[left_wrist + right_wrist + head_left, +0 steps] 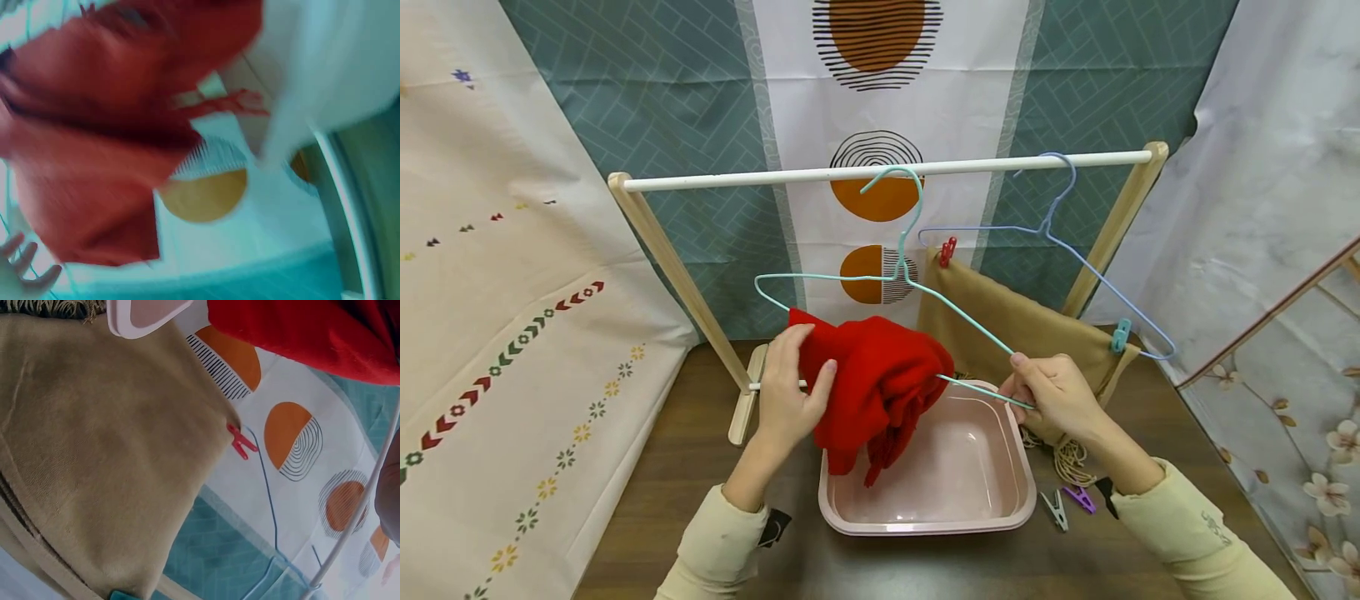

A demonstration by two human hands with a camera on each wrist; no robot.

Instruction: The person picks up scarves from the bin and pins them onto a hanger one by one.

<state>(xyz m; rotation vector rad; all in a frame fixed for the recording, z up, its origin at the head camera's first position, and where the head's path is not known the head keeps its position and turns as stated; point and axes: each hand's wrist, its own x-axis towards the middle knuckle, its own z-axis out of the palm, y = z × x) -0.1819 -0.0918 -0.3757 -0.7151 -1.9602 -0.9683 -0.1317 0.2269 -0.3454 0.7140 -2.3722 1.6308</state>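
A mint-green wire hanger (958, 310) is held up in front of the rack, its hook near the rail. My right hand (1056, 392) grips the hanger's right end between thumb and fingers. Over the hanger's lower bar hangs a bunched red scarf (880, 367) with tassels, above the pink basin (925, 527). Beside the scarf's left edge is my left hand (786, 387), thumb and fingers spread. In the left wrist view, its fingers (28, 256) look apart from the red scarf (94, 181), though blur softens that view.
A white rail (737, 178) on wooden posts carries a blue hanger (1097, 275). From it hangs a tan fringed cloth (1015, 317), held by a red clip (948, 251) and a teal clip (1121, 335). Grey (1056, 510) and purple clothespins (1079, 498) lie right of the basin.
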